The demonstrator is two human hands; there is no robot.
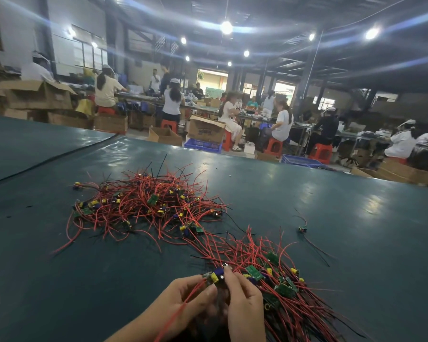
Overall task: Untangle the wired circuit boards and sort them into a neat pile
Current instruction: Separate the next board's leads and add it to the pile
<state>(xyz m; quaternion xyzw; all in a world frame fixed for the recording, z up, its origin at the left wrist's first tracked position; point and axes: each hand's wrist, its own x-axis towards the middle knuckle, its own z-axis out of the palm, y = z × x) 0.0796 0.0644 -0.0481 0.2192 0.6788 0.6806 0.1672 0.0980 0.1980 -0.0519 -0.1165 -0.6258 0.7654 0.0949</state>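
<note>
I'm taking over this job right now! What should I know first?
Both the left hand and right hand pinch one small green circuit board with red wires.
The tangled heap of red-wired green boards lies further back on the dark green table, unsorted.
The aligned pile of boards sits just right of the hands: partly done.
One stray board lies apart, further right.
Left: add the held board to the pile, then clear heap and stray.

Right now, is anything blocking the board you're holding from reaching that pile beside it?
Nothing visible blocks it. The left hand and right hand pinch the board right at the edge of the sorted pile.
</note>
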